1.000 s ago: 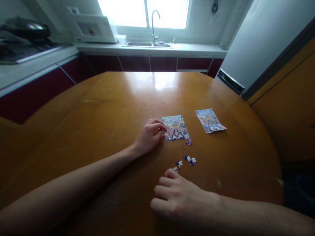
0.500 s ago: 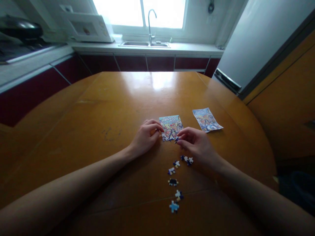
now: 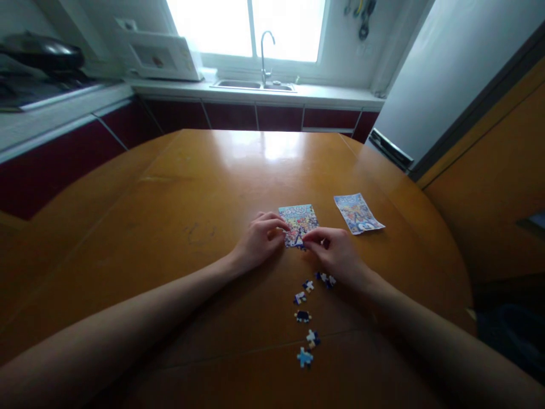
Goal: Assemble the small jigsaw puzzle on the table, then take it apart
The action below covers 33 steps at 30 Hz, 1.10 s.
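Note:
A partly assembled jigsaw puzzle (image 3: 298, 216) with a colourful crowded picture lies flat on the wooden table. My left hand (image 3: 263, 237) is at its left side, bent fingers and thumb gripping that edge. At the puzzle's lower right, my right hand (image 3: 334, 250) is closed in a pinch on a small puzzle piece, mostly hidden by the fingertips. Loose pieces trail toward me below the puzzle: a small cluster (image 3: 325, 279), a white-and-blue piece (image 3: 300, 297), a dark piece (image 3: 302, 316) and a light blue piece (image 3: 305, 357), among others.
A creased picture sheet (image 3: 359, 214) with a similar print lies right of the puzzle. The table (image 3: 170, 187) has a rounded edge. Beyond it are a counter with a sink (image 3: 238, 84), a microwave (image 3: 159, 57), a pan (image 3: 45, 52) on the stove, and a fridge (image 3: 426, 79) at right.
My right hand has shifted slightly left along the puzzle's lower edge, and its fingertips have closed tighter. My left hand stays at the left edge. The whole view has tilted slightly.

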Each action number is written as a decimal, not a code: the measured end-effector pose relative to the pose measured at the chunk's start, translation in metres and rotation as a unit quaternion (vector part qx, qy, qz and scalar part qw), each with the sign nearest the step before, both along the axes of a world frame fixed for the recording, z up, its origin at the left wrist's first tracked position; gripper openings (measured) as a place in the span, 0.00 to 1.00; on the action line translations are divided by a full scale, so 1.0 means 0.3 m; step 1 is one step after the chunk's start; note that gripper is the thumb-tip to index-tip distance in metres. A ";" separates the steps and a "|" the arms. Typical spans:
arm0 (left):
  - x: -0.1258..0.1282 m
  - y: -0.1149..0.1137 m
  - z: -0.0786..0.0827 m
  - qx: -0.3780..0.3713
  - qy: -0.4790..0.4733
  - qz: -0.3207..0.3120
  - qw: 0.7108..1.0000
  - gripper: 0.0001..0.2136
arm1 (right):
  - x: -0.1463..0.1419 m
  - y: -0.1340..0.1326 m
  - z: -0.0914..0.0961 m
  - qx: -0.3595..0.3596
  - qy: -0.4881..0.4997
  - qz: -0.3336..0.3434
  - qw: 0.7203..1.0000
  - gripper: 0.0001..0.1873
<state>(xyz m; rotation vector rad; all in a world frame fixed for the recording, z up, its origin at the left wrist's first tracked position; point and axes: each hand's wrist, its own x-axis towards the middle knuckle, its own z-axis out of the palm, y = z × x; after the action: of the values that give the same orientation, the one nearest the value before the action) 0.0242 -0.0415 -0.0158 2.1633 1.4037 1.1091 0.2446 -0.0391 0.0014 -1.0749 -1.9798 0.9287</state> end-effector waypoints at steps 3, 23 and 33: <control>-0.001 0.001 -0.007 -0.005 0.016 -0.011 1.000 0.06 | -0.034 -0.003 0.003 0.013 -0.024 0.009 1.000 0.07; 0.003 -0.007 0.000 -0.018 0.034 -0.004 0.999 0.06 | -0.100 0.005 -0.007 0.084 -0.179 0.020 0.980 0.07; -0.002 -0.012 0.015 -0.032 0.063 -0.018 0.997 0.06 | -0.095 0.001 -0.002 0.099 -0.181 0.019 0.978 0.06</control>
<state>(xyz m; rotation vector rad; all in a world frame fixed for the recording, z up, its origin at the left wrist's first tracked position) 0.0237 -0.0452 -0.0114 2.2381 1.4256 0.9162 0.2162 -0.0387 0.0008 -1.1553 -2.3387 0.5672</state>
